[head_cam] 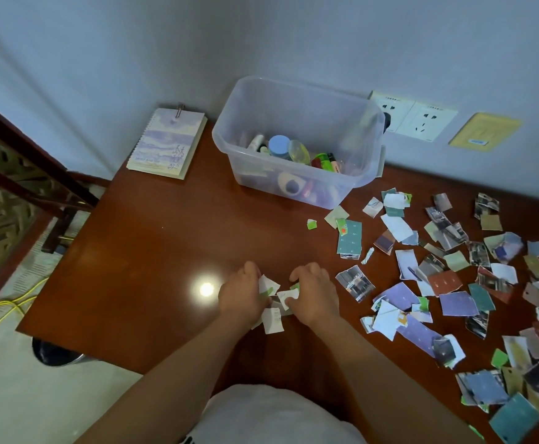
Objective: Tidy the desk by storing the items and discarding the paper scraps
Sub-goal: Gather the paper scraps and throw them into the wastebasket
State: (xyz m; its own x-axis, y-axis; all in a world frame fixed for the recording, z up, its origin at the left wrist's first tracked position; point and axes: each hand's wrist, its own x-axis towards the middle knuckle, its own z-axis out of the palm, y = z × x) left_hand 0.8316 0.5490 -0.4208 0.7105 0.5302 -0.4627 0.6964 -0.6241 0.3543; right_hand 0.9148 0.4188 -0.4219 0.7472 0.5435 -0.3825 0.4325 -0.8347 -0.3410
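Note:
My left hand (242, 296) and my right hand (314, 294) meet at the middle of the brown desk (153, 251), both with curled fingers gripping a small bunch of white and green paper scraps (273, 318). Several more torn paper scraps (454, 283) lie spread over the right half of the desk. A clear plastic storage box (297, 139) stands at the back, holding bottles, a blue-lidded jar and other small items. A purple spiral notebook (169, 144) lies at the back left corner.
A dark waste bin (55, 352) stands on the floor under the desk's left front corner. A yellow cable (2, 307) trails over the floor at the left. Wall sockets (414, 115) sit behind the box. Dark wooden furniture (21, 174) stands left of the desk.

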